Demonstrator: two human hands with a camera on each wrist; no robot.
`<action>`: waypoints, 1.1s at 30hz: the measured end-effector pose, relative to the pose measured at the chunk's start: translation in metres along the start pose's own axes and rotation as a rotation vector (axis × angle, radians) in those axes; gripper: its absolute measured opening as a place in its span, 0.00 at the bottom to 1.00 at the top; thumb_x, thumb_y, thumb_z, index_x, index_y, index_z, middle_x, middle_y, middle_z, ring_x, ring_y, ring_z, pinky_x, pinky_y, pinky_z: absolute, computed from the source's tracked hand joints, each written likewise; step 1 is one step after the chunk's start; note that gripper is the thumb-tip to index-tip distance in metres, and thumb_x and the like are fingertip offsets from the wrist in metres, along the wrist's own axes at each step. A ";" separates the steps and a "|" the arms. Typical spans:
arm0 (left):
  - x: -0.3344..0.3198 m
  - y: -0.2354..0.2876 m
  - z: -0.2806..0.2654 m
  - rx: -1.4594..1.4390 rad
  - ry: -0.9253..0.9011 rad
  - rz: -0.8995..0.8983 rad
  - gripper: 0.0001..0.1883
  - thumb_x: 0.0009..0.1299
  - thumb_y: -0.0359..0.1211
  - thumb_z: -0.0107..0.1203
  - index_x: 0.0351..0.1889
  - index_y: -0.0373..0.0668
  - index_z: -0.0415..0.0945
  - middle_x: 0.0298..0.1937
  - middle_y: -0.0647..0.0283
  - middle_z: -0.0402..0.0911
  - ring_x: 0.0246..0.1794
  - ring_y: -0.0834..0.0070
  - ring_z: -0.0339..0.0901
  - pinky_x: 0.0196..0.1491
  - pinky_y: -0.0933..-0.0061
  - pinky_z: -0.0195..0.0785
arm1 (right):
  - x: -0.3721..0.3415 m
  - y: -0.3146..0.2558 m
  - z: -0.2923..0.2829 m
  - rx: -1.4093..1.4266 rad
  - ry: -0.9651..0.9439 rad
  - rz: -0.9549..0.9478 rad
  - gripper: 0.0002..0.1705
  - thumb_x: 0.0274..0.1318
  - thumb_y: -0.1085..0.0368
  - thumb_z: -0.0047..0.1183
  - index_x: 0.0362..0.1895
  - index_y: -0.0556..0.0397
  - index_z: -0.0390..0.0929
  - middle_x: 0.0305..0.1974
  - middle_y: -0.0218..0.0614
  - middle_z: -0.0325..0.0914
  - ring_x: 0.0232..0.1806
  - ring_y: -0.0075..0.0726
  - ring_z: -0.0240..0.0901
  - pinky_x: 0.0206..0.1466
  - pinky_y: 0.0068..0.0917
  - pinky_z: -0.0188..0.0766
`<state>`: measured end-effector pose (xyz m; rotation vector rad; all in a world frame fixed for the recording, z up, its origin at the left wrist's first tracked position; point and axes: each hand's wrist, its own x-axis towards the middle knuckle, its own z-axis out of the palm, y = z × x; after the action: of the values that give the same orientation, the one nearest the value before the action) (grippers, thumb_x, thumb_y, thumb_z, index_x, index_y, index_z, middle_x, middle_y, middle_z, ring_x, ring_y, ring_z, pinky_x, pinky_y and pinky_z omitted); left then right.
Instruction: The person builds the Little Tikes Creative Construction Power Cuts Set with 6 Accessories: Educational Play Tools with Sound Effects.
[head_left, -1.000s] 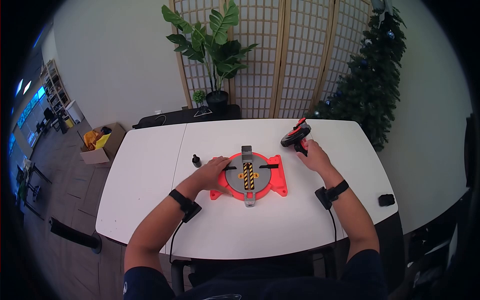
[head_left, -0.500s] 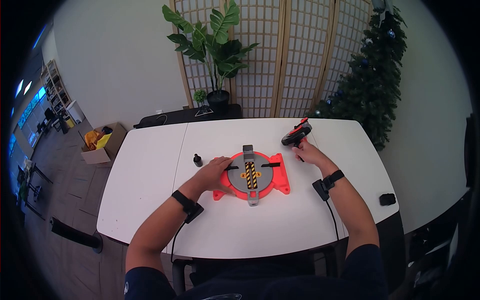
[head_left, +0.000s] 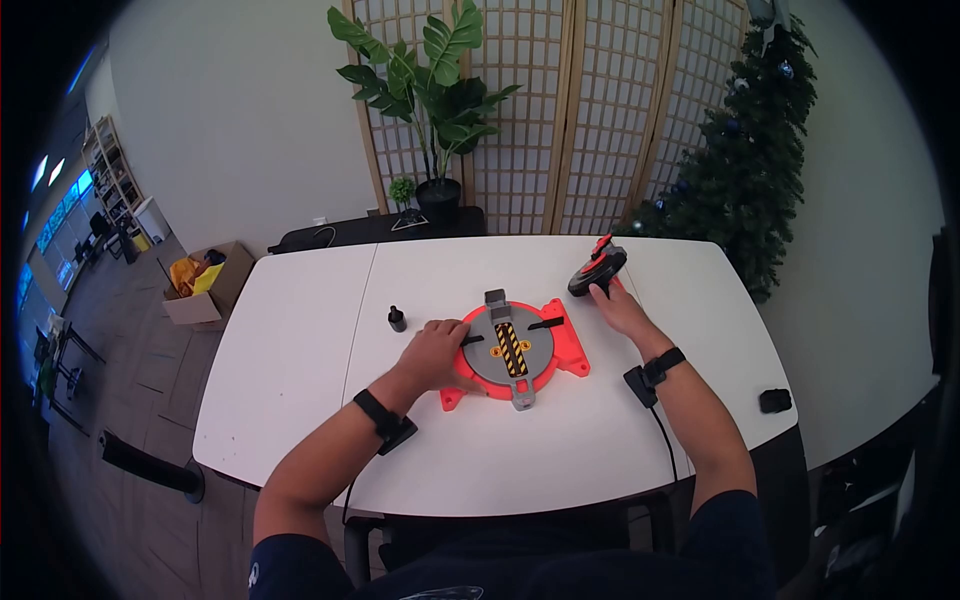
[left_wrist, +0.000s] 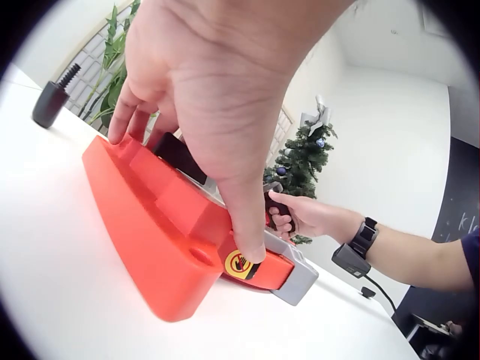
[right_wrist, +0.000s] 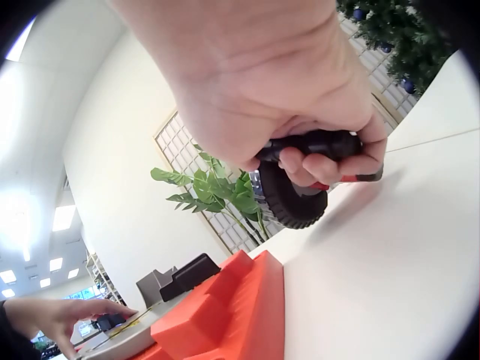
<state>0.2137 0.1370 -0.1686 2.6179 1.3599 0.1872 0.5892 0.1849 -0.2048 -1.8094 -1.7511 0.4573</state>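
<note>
Both hands gripping: left on the red-gray base, right on the black-red launcher.

Left hand (head_left: 432, 355) had thumb and fingers clamped round the 9 o'clock edge of the red-gray base (head_left: 508, 345), which sat flat on the worktop (head_left: 280, 380). Disc had 1 yellow-black striped strip, plus 2 black tabs at 9 and 2 o'clock. Right hand (head_left: 622, 310) had fingers curled round the handle of the black-red launcher (head_left: 600, 270), between 1 and 2 o'clock from base, well apart from it. Black threaded knob (head_left: 397, 320) stood between 9 and 10 o'clock; black block (head_left: 774, 401) lay between 3 and 4, near worktop edge.
</note>
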 end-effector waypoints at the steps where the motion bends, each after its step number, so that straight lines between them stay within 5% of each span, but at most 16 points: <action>1: 0.000 0.002 0.000 0.015 -0.012 -0.014 0.61 0.40 0.62 0.76 0.69 0.35 0.65 0.70 0.52 0.68 0.70 0.52 0.63 0.70 0.57 0.61 | -0.004 -0.007 -0.005 -0.001 0.000 0.000 0.36 0.70 0.42 0.39 0.68 0.57 0.66 0.58 0.59 0.76 0.62 0.61 0.71 0.66 0.42 0.65; 4: -0.002 0.002 -0.003 0.023 -0.043 -0.021 0.62 0.41 0.62 0.76 0.70 0.35 0.63 0.71 0.52 0.66 0.71 0.52 0.62 0.71 0.58 0.61 | -0.011 -0.018 -0.016 0.060 0.097 0.078 0.34 0.70 0.42 0.39 0.62 0.59 0.72 0.47 0.59 0.81 0.53 0.63 0.77 0.59 0.44 0.70; 6: -0.002 -0.002 -0.003 0.017 -0.063 -0.012 0.62 0.41 0.61 0.76 0.70 0.35 0.62 0.71 0.52 0.65 0.72 0.53 0.62 0.71 0.58 0.60 | -0.008 -0.012 -0.019 0.111 0.156 0.030 0.34 0.71 0.41 0.41 0.49 0.62 0.79 0.37 0.49 0.84 0.42 0.49 0.81 0.51 0.37 0.73; 10: -0.004 -0.014 -0.005 -0.052 -0.092 0.047 0.61 0.43 0.57 0.77 0.72 0.35 0.61 0.72 0.52 0.64 0.73 0.54 0.61 0.73 0.60 0.59 | -0.015 -0.022 -0.034 0.181 0.138 0.062 0.37 0.69 0.37 0.42 0.40 0.62 0.82 0.28 0.48 0.82 0.32 0.45 0.79 0.42 0.37 0.73; 12: -0.002 -0.018 -0.014 -0.081 -0.099 0.066 0.59 0.45 0.55 0.77 0.72 0.35 0.61 0.73 0.52 0.64 0.72 0.54 0.62 0.73 0.60 0.58 | -0.015 -0.017 -0.033 0.353 0.203 0.040 0.37 0.70 0.36 0.42 0.29 0.60 0.78 0.20 0.34 0.74 0.23 0.29 0.68 0.31 0.30 0.68; 15: 0.002 -0.019 -0.031 -0.332 -0.299 0.106 0.57 0.50 0.51 0.77 0.73 0.36 0.58 0.73 0.50 0.62 0.72 0.54 0.63 0.73 0.60 0.59 | -0.028 -0.023 -0.051 0.744 0.062 0.050 0.35 0.72 0.38 0.41 0.21 0.54 0.70 0.17 0.24 0.65 0.19 0.21 0.59 0.23 0.25 0.58; 18: 0.002 -0.018 -0.033 -0.439 -0.160 -0.161 0.53 0.57 0.48 0.74 0.74 0.36 0.55 0.73 0.48 0.62 0.72 0.54 0.64 0.73 0.58 0.59 | -0.036 -0.026 -0.057 0.834 0.023 -0.084 0.34 0.73 0.40 0.40 0.18 0.49 0.64 0.17 0.18 0.58 0.18 0.15 0.53 0.21 0.20 0.49; 22: 0.013 -0.007 -0.038 -0.593 0.055 -0.062 0.50 0.63 0.44 0.70 0.76 0.37 0.50 0.73 0.47 0.61 0.73 0.55 0.63 0.72 0.56 0.60 | -0.043 -0.036 -0.051 0.696 0.047 -0.268 0.36 0.71 0.37 0.42 0.18 0.52 0.64 0.16 0.20 0.59 0.19 0.17 0.53 0.22 0.23 0.50; 24: 0.020 -0.002 -0.037 -0.586 0.266 0.123 0.43 0.64 0.43 0.69 0.72 0.36 0.57 0.69 0.47 0.67 0.69 0.57 0.68 0.70 0.59 0.63 | -0.047 -0.044 -0.050 0.569 0.040 -0.504 0.39 0.69 0.34 0.43 0.16 0.54 0.61 0.15 0.21 0.57 0.20 0.19 0.51 0.22 0.26 0.49; 31: 0.030 0.009 -0.055 -0.508 0.239 0.117 0.25 0.65 0.40 0.68 0.54 0.33 0.74 0.48 0.51 0.82 0.54 0.61 0.80 0.57 0.64 0.71 | -0.061 -0.079 -0.056 0.464 0.074 -0.642 0.45 0.66 0.28 0.38 0.16 0.57 0.59 0.12 0.32 0.53 0.17 0.27 0.50 0.21 0.31 0.50; 33: 0.029 0.009 -0.054 -0.383 0.369 0.150 0.24 0.64 0.41 0.68 0.50 0.34 0.76 0.47 0.51 0.82 0.51 0.60 0.81 0.53 0.64 0.73 | -0.060 -0.079 -0.059 0.443 0.113 -0.676 0.45 0.67 0.28 0.37 0.16 0.58 0.60 0.12 0.34 0.53 0.16 0.30 0.50 0.21 0.32 0.50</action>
<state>0.2272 0.1613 -0.1135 2.4280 1.0816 0.8951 0.5577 0.1142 -0.1192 -0.8551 -1.8647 0.4030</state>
